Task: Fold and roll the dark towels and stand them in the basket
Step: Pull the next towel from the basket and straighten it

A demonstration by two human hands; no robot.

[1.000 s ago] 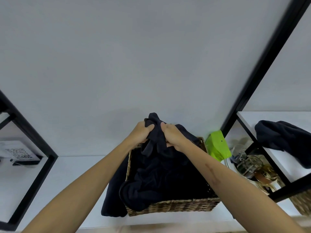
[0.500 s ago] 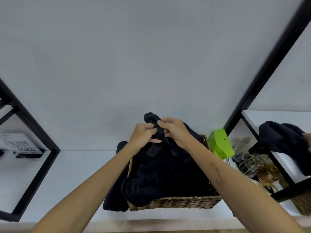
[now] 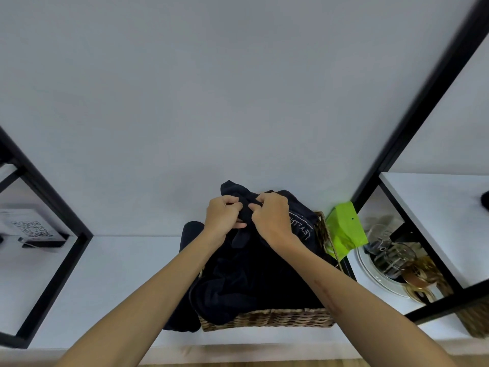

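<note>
A woven basket (image 3: 267, 317) stands on the white shelf, heaped with dark towels (image 3: 238, 290); one hangs over its left side. Above the basket's back half, my left hand (image 3: 223, 217) and my right hand (image 3: 272, 217) sit close together, both pinching the top edge of one dark towel (image 3: 299, 221) that bears white lettering. The towel is lifted a little above the heap, and its lower part is lost among the other dark cloth.
A lime-green box (image 3: 345, 229) leans behind the basket's right corner. A white plate with glass jars (image 3: 391, 256) sits further right under a black shelf frame (image 3: 412, 123). A QR-code card (image 3: 31, 229) stands at left. Another dark cloth (image 3: 485, 200) shows at the right edge.
My hands have drawn closer together on the towel's top edge and risen slightly. White lettering on the towel now shows. The view has shifted, pushing the right shelf's cloth to the frame's edge.
</note>
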